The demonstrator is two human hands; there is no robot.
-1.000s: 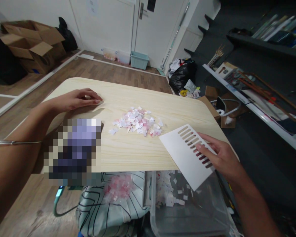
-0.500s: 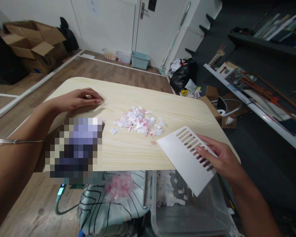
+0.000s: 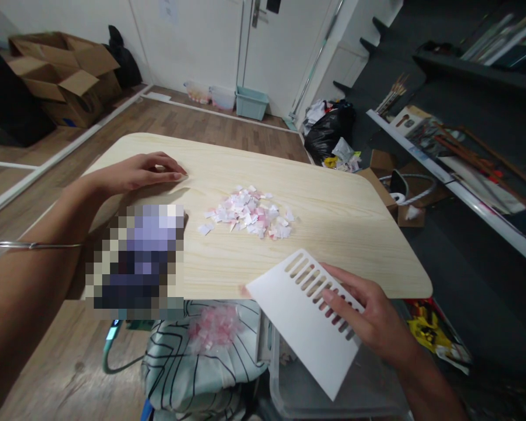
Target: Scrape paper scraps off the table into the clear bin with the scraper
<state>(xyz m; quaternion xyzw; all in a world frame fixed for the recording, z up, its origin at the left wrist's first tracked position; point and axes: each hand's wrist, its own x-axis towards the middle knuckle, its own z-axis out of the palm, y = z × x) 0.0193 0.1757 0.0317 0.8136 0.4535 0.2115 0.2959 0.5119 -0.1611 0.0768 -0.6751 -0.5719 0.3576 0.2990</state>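
My right hand [image 3: 370,318] grips a flat white plastic card with a row of slots [image 3: 302,316], held tilted over the table's near edge. Beneath it stands a clear plastic bin [image 3: 289,386]. A small heap of white and pink paper scraps [image 3: 249,213] lies in the middle of the pale wooden table [image 3: 342,222]. My left hand [image 3: 142,172] rests flat on the table at the far left, fingers stretched out, holding nothing. A thin metal bangle [image 3: 35,244] circles my left forearm.
A blurred-out object [image 3: 138,260] lies on the table's near left. Pink scraps [image 3: 213,327] rest on patterned cloth [image 3: 193,362] below the table edge. Cardboard boxes [image 3: 61,76], a teal bin [image 3: 251,105], a black rubbish bag [image 3: 326,131] and cluttered shelving [image 3: 456,158] surround the table.
My right hand has drawn the slotted card toward me and to the left, off the table's near edge and over the bin. My left hand has stayed in place.
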